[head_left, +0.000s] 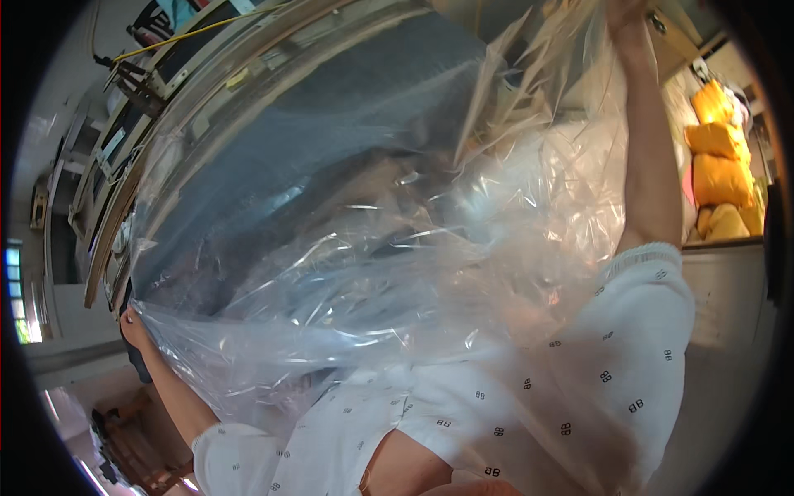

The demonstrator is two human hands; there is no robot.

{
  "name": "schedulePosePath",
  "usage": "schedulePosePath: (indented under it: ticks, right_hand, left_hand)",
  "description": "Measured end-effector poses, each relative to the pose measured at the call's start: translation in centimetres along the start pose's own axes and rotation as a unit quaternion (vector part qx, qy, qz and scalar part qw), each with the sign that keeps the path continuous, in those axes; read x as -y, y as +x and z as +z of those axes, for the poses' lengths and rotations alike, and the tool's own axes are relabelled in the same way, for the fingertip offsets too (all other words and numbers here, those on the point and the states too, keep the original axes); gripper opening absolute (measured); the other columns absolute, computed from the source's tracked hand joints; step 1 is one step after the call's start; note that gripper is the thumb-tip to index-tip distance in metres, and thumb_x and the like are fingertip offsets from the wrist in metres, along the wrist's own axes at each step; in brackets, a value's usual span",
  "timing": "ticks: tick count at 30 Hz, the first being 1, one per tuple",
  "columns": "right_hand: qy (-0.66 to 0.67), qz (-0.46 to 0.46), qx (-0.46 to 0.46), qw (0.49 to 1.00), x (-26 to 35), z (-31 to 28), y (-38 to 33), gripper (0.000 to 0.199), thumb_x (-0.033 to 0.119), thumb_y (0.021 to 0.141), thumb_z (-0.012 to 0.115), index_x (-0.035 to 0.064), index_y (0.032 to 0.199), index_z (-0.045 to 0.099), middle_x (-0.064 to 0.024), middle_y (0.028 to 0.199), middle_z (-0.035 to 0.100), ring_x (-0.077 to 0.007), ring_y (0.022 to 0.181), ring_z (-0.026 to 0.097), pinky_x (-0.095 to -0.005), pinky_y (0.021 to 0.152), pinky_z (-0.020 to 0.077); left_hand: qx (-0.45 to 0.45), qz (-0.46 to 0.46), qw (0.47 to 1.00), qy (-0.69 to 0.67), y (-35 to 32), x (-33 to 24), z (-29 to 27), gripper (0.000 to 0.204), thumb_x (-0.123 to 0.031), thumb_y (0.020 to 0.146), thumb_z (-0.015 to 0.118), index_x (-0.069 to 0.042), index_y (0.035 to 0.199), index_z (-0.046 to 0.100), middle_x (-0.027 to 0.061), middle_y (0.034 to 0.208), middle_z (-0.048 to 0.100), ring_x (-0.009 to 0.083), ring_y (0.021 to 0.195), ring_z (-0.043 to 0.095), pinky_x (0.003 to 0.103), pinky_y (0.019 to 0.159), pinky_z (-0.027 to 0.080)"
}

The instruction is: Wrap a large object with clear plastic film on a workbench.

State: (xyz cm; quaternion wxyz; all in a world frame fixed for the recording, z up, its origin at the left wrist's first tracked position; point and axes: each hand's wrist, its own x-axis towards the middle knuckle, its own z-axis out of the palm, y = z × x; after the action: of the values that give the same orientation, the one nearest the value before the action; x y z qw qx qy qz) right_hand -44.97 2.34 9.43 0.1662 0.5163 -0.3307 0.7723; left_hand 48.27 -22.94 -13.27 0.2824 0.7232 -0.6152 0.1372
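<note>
A large sheet of clear plastic (364, 240), creased and glossy, stretches across the view between my two arms. At the far left my left hand (132, 325) is closed on the edge of the sheet. My right arm reaches high, and the right hand (626, 18) is partly cut off at the upper edge. Plastic gathers in long folds beside that hand, which looks closed on it. Through the sheet a dark grey surface (372, 74) shows, blurred. The lower part of the plastic lies close to my white patterned shirt.
Beyond the sheet stands a long wooden frame (107, 240) with rails and a metal clamp-like fitting (136, 87). A yellow rod (194, 35) crosses above it. Yellow packed bundles (721, 174) are stacked on a ledge at right. Wooden furniture (132, 438) stands at lower left.
</note>
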Motion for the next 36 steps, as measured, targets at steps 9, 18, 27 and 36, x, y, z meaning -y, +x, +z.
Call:
schedulePosePath:
  ticks: [9,18,27,36]
  right_hand:
    - [-0.48,0.289,0.643,0.522,-12.6,4.8,-13.3,0.049,0.05,0.087,0.033,0.0163,0.119,0.048,-0.0122,0.127,0.044,-0.0272,0.109,0.047,-0.0395,0.088,0.0395]
    - [-0.224,0.53,0.475,0.666,-21.2,-0.9,-13.4,0.048,0.036,0.092,0.033,0.0064,0.129,0.04,-0.0095,0.134,0.038,-0.0204,0.124,0.034,-0.0288,0.101,0.0239]
    - [-0.332,-0.141,0.49,0.794,-8.0,21.4,-13.2,0.02,0.019,0.087,0.049,0.0016,0.097,0.049,-0.014,0.092,0.052,-0.0277,0.08,0.052,-0.0352,0.068,0.0421]
    - [0.027,0.233,0.755,0.612,22.6,28.2,-28.8,0.03,0.018,0.074,0.062,0.0029,0.097,0.051,-0.0026,0.083,0.053,-0.0121,0.065,0.047,-0.0243,0.062,0.0406]
  left_hand:
    - [0.149,-0.064,0.987,-0.024,-3.0,13.1,-8.7,0.032,-0.03,0.082,0.056,0.0,0.089,0.063,0.008,0.077,0.062,0.0158,0.072,0.055,0.028,0.07,0.043]
    - [0.034,-0.144,0.955,-0.259,-3.2,-3.1,-4.5,0.032,-0.033,0.082,0.059,-0.006,0.1,0.062,0.0012,0.088,0.061,0.0108,0.081,0.053,0.023,0.075,0.041]
    - [-0.081,-0.154,0.925,-0.337,-2.3,-9.2,-3.8,0.014,-0.017,0.075,0.062,-0.003,0.074,0.063,0.0018,0.062,0.056,0.01,0.053,0.05,0.026,0.05,0.04]
    - [-0.102,-0.142,0.939,-0.296,-2.1,-7.4,-3.4,0.017,-0.02,0.075,0.061,-0.003,0.075,0.061,0.0062,0.063,0.056,0.0146,0.053,0.051,0.029,0.05,0.04]
